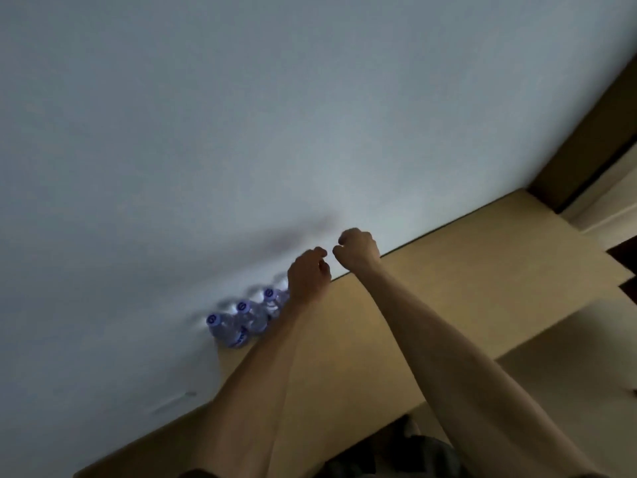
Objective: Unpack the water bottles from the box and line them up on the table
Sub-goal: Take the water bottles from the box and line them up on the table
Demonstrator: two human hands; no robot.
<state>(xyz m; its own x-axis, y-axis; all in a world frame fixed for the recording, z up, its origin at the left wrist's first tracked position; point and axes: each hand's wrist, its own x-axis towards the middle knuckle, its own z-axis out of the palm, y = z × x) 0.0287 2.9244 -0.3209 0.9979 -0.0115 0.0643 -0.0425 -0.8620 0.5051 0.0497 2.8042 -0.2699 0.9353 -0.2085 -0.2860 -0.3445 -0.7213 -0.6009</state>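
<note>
Head camera is tilting steeply, so most of what I am seeing is a pale grey-white wall [275,115] with the tan wooden tabletop [465,288] running along its foot. Three clear plastic water bottles with blue caps [241,319] are standing in a tight row against the wall, touching or nearly touching one another. My left hand [308,276] is hovering just beside the nearest bottle in the row, fingers loosely curled and, as far as I can make out, holding nothing. My right hand [356,248] is reaching out next to it near the wall, fingers also curled in on themselves around nothing I can see. The box is not showing in this view.

I am judging that I am between bottles, with the row started and more to fetch. To do this well, I should be setting each new bottle upright on the free tabletop at the near end of the row, just beside the last one, keeping the same gap to the wall so the line runs straight. I should be letting go gently, since a knock could topple the neighbours.
</note>
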